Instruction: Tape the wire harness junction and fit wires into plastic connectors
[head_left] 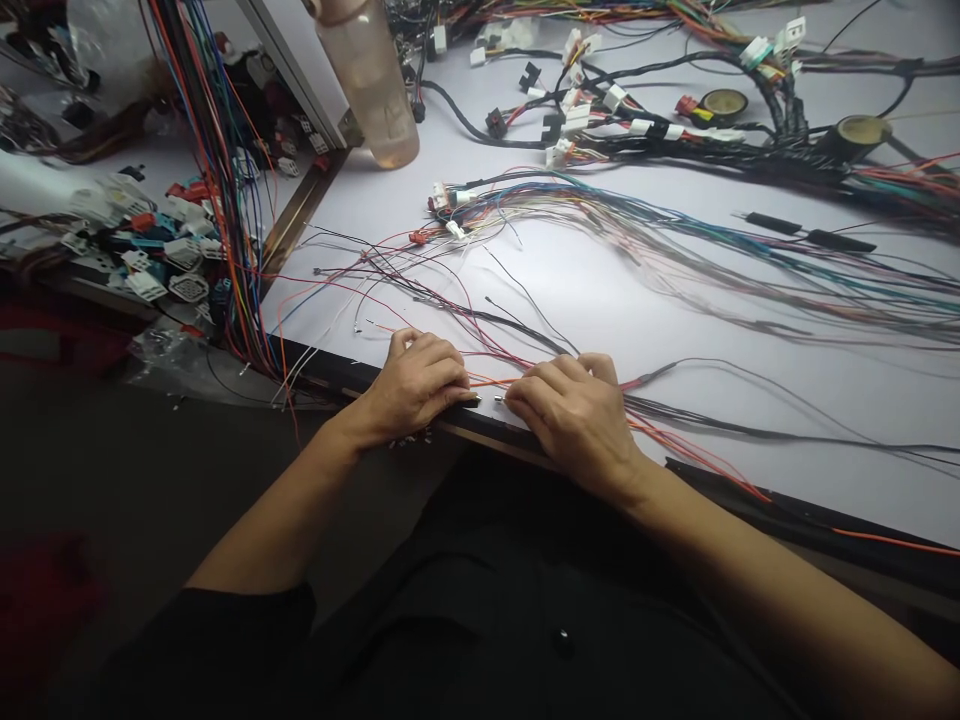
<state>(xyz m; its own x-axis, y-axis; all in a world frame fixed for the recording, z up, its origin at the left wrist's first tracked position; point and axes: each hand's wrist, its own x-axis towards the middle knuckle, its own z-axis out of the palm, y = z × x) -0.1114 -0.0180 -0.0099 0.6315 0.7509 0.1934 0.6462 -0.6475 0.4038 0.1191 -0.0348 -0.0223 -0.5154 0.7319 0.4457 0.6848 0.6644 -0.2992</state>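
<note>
At the table's front edge, my left hand is closed, thumb and finger pinching a small black piece that pokes out to the right. Its kind is mostly hidden by the fingers. A short gap away, my right hand pinches a wire just behind its silvery metal terminal, which points left toward the black piece without touching it. An orange wire spans the space between both hands. Thin red and black wires lie loose just beyond my fingers.
Behind lies a long bundle of wires with white connectors. Farther back are a black-taped harness, tape rolls and a bottle. Hanging wires and a heap of connectors are at left.
</note>
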